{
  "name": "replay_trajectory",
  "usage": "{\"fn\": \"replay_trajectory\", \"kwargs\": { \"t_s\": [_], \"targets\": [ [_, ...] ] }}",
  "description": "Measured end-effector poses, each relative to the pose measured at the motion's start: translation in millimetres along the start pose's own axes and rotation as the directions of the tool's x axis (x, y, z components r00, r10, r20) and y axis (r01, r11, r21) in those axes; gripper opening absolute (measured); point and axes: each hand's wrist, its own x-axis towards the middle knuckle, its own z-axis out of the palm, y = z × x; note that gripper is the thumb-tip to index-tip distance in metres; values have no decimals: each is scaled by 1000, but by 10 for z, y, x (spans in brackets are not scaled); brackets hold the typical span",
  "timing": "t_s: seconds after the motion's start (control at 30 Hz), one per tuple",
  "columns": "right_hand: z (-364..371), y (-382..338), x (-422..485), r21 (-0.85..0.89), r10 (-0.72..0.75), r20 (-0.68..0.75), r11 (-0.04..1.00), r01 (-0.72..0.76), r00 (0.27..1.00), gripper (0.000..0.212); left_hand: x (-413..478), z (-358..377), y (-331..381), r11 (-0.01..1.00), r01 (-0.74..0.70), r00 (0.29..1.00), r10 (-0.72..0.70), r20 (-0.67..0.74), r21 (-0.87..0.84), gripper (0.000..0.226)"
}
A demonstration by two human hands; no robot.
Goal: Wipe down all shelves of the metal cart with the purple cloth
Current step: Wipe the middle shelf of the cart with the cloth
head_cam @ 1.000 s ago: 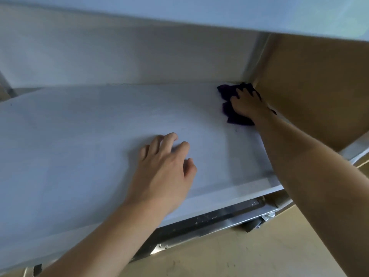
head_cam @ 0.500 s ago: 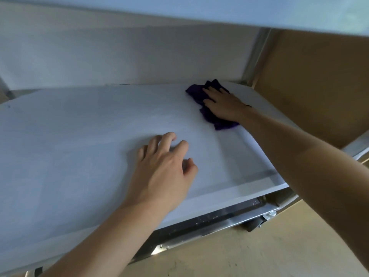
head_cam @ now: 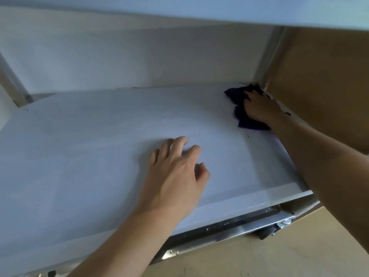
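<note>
A pale grey cart shelf (head_cam: pixel 89 148) fills most of the view, under the edge of the shelf above (head_cam: pixel 199 11). The purple cloth (head_cam: pixel 239 108) lies bunched at the shelf's far right corner. My right hand (head_cam: pixel 259 106) presses flat on top of the cloth, covering much of it. My left hand (head_cam: pixel 177 174) rests palm down on the shelf's middle front, fingers spread, holding nothing.
A metal upright (head_cam: pixel 269 56) stands at the far right corner, another upright (head_cam: pixel 12 84) at the far left. A brown panel (head_cam: pixel 323 86) lies just right of the cart. Below the shelf show a lower metal edge (head_cam: pixel 229 230), a caster (head_cam: pixel 279 226) and the tan floor (head_cam: pixel 279 256).
My right hand slid the cloth left along the back of the shelf, then back right into the far corner. My left hand stayed where it was.
</note>
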Motion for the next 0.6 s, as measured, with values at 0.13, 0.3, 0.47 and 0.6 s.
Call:
{"fn": "replay_trajectory", "kwargs": {
  "t_s": [0.13,0.3,0.47,0.6],
  "targets": [
    [3,-340,256,20,28,22,999,-29,999,59,15,-3,3,1000,7,1000,-7,-8,-8,31],
    [112,-924,315,14,-158,47,987,157,986,67,-7,-41,26,1000,1,1000,-1,0,-22,26],
    [139,-1496,13,16,-368,68,930,368,927,52,-3,-51,2,1000,-15,1000,15,21,1,26],
    [170,-1469,-120,53,-418,80,908,415,905,51,6,-62,15,1000,-7,1000,7,30,-7,29]
  ]
}}
